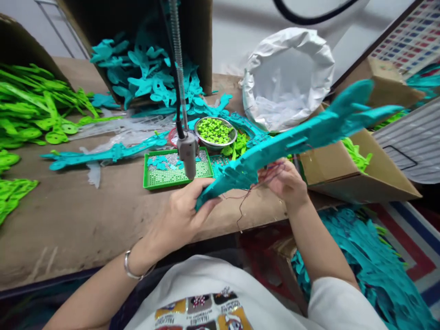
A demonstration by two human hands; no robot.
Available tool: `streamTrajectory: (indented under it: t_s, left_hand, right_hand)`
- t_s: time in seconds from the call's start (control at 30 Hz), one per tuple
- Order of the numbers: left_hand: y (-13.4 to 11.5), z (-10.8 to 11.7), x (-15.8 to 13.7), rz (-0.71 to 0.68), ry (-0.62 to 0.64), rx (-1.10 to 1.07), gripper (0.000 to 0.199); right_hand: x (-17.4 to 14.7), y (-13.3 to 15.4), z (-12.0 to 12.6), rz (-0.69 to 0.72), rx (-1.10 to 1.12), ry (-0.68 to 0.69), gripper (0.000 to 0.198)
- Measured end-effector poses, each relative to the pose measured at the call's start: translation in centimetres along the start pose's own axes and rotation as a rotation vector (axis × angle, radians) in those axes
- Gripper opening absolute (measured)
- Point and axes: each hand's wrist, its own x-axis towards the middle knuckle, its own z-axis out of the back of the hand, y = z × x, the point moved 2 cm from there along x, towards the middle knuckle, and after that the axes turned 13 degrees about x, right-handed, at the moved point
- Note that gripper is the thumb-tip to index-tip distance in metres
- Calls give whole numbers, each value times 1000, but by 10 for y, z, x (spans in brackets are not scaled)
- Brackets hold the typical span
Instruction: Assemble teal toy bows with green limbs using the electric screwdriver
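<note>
A long teal plastic piece point(292, 142) with a forked far end slants up to the right above the table edge. Its near end is gripped between the thumb and fingers of my left hand point(182, 211). My right hand point(283, 181) is under the middle of the piece, its fingers closed around thin dark reddish wires point(271, 174). Loose wire ends hang between my hands. The right fingertips are partly hidden behind the piece. A grey hanging power tool point(187, 153) points down just beyond my left hand.
A green perforated tray point(178, 178) holds small teal parts and screws. Behind it stands a metal bowl point(216, 142) of lime-green pieces. A cardboard box point(206, 41) spills teal pieces. A white bag-lined bin point(249, 91) and an open carton point(360, 183) stand right; lime-green parts point(34, 105) lie left.
</note>
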Motion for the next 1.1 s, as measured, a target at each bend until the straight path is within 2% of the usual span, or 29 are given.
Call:
streamTrajectory:
  t_s: [0.1, 0.2, 0.27, 0.33, 0.4, 0.57, 0.63, 0.7, 0.8, 0.93, 1.03, 1.1]
  left_hand:
    - [-2, 24, -30, -10, 75, 5, 27]
    - [1, 45, -63, 56, 130, 12, 28]
    - [9, 54, -82, 111, 167, 23, 29]
    - [21, 56, -98, 177, 204, 39, 29]
    - [40, 51, -110, 261, 270, 48, 30]
    - [97, 27, -132, 432, 476, 108, 51]
    - [114, 18, -136, 424, 512, 172, 61]
    - [126, 13, -136, 388, 497, 262, 61]
    - [133, 10, -131, 323, 444, 424, 53]
    - [136, 5, -128, 240, 376, 609, 54]
    - [136, -3, -129, 243, 333, 729, 50]
    - [135, -7, -130, 262, 301, 781, 48]
  right_hand:
    - [-27, -15, -26, -175, 116, 242, 55]
    - [-54, -37, -55, -338, 199, 645, 68]
    - [-71, -49, -68, -435, 236, 882, 70]
    - [-84, -57, -73, -484, 234, 992, 62]
    - [-95, -63, -72, -518, 147, 1013, 53]
    - [-117, -85, -64, -699, -116, 878, 49]
    - [-122, -90, -67, -743, -248, 858, 48]
    - [-118, -87, -68, -715, -446, 798, 48]
    - [-95, -69, -59, -613, -736, 591, 45]
    - [-37, -54, -36, -402, -828, 328, 33]
    - [17, -67, -20, -56, -942, -47, 25]
    - [49, -89, -17, 70, -1012, -131, 23]
